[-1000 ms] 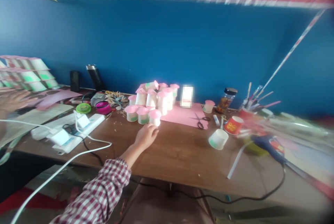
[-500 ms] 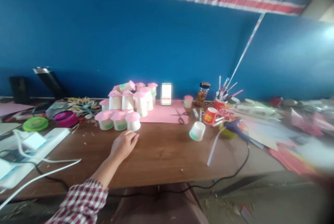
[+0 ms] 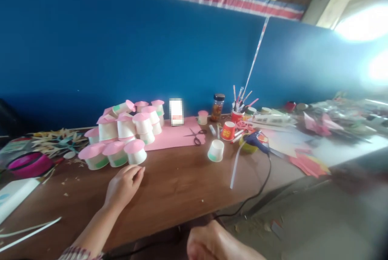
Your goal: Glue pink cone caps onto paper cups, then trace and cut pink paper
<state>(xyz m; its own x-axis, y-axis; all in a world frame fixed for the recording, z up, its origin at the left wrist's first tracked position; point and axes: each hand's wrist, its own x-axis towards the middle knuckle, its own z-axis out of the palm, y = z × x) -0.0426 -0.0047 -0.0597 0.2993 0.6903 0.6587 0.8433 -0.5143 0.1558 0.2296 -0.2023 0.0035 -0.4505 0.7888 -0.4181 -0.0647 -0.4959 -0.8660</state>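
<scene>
My left hand (image 3: pixel 123 185) rests on the brown table (image 3: pixel 182 187), fingers loosely stretched forward and holding nothing. Its fingertips lie just short of the nearest white paper cup with a pink lid (image 3: pixel 136 152), which ends a front row of three. Behind that row is a pile of the same pink-lidded cups (image 3: pixel 130 120). My right hand (image 3: pixel 212 244) shows at the bottom edge as a blurred rounded shape; its fingers are hidden.
An upturned white cup (image 3: pixel 216 151), scissors (image 3: pixel 197 136) on pink paper (image 3: pixel 176 136), a red cup (image 3: pixel 228 130), a jar (image 3: pixel 218 107), a cup of brushes (image 3: pixel 238 112) and a blue glue gun (image 3: pixel 256 140) with its black cord. Papers clutter the right; a pink bowl (image 3: pixel 28 163) sits left.
The view has swung to the right, so the cups now sit further left. My left hand has drawn back a little from the front cup. My right hand has come into view below.
</scene>
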